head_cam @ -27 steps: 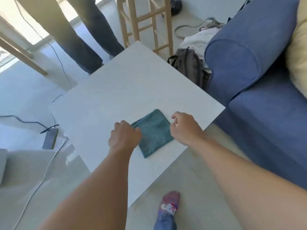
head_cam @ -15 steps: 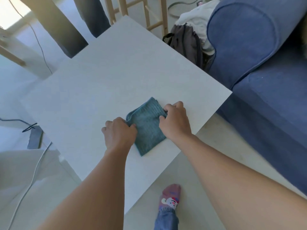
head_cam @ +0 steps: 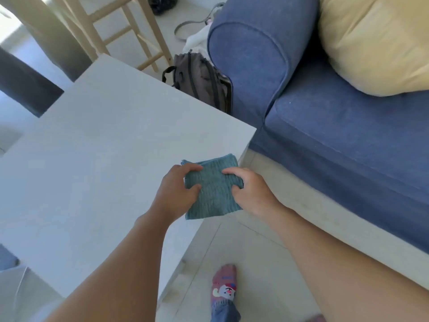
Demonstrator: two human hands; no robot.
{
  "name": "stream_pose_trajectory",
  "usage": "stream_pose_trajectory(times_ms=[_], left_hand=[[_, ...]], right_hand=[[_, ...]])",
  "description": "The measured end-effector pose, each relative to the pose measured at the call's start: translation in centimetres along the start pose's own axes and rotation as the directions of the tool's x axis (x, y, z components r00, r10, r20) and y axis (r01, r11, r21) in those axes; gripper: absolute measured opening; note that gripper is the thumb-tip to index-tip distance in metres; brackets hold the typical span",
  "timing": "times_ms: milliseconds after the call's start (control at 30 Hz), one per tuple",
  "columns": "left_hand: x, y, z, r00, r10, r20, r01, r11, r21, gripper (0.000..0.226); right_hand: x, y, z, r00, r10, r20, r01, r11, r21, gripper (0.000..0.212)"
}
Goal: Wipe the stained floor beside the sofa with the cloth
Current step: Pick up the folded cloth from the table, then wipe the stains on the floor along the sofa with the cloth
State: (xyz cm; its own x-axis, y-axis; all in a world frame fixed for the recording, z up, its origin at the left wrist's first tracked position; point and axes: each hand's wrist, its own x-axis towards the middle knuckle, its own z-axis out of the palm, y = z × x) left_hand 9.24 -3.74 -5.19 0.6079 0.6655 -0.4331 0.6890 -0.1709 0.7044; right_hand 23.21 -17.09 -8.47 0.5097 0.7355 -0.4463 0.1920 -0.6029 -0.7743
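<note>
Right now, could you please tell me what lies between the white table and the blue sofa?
In the head view, only a bare strip of pale floor separates the white table from the blue sofa; farther back, a grey backpack fills the gap.

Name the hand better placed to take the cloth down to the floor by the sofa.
Right. Both hands grip the cloth, but the right hand is on the sofa side, above the bare floor.

My count: 2 hands, left hand and right hand, both on 1 teal cloth. 1 white table. 1 blue sofa w/ 1 yellow cushion. 1 grey backpack. 1 wooden stool. 1 patterned sock on my foot.
</note>
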Motion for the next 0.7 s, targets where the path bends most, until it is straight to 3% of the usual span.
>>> stream_pose_trajectory(times_ms=[267,433,700], left_hand=[[1.0,8.5,14.0,0.934,0.242,0.264,-0.292,0.941,0.172,0.06],[0.9,10.9,24.7,0.859,0.257,0.443,-0.368,0.911,0.185,0.07],[2.1,9.2,42.8,0.735,0.256,0.628,-0.47,0.859,0.2,0.07]], right_hand=[[-6.2,11.2,-9.8,0.95,0.166,-0.264,-0.15,0.985,0.081,0.059],[-10.0,20.2,-14.0,0.877,0.292,-0.383,-0.268,0.957,0.114,0.057],[-13.5,36.8,-15.9,0.798,0.422,-0.43,-0.406,0.904,0.135,0.055]])
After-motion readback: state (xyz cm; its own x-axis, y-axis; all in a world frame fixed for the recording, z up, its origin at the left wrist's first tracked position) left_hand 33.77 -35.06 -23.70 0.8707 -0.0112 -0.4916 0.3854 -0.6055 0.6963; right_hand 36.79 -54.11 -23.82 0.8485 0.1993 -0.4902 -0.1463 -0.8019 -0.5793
